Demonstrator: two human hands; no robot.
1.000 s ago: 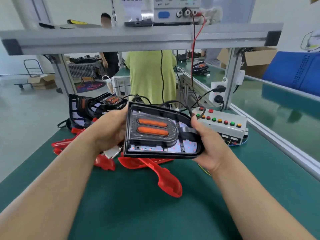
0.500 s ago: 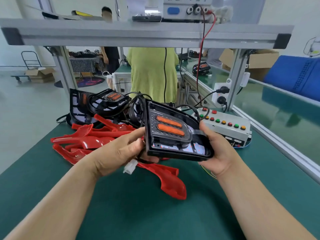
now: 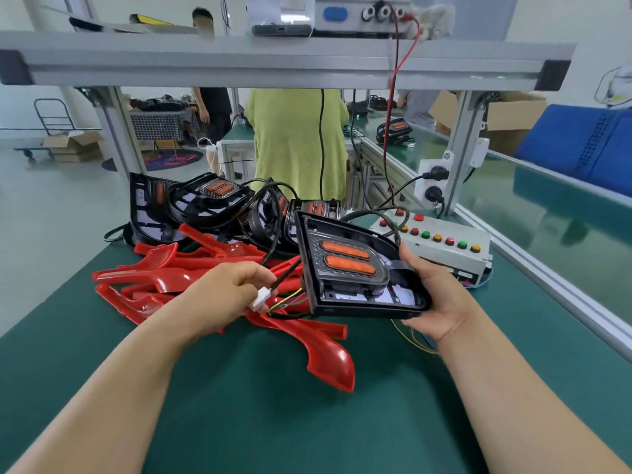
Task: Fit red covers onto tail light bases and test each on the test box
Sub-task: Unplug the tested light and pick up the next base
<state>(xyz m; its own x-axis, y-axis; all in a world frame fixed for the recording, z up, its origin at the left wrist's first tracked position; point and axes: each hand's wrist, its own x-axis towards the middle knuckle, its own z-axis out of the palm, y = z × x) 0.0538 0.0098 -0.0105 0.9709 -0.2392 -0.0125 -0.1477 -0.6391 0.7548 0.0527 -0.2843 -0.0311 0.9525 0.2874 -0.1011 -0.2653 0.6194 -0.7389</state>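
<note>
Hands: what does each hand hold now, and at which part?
The right hand holds the black tail light base at its right edge. The left hand pinches the white plug on the end of its cable.

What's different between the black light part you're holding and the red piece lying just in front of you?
The tail light base is black, broad and fitted with two orange strips; the red cover is plain glossy red, long and curved. The base is held up, tilted, in the right hand, its white plug in the left hand; the cover lies loose on the green mat. Both look like moulded plastic.
</note>
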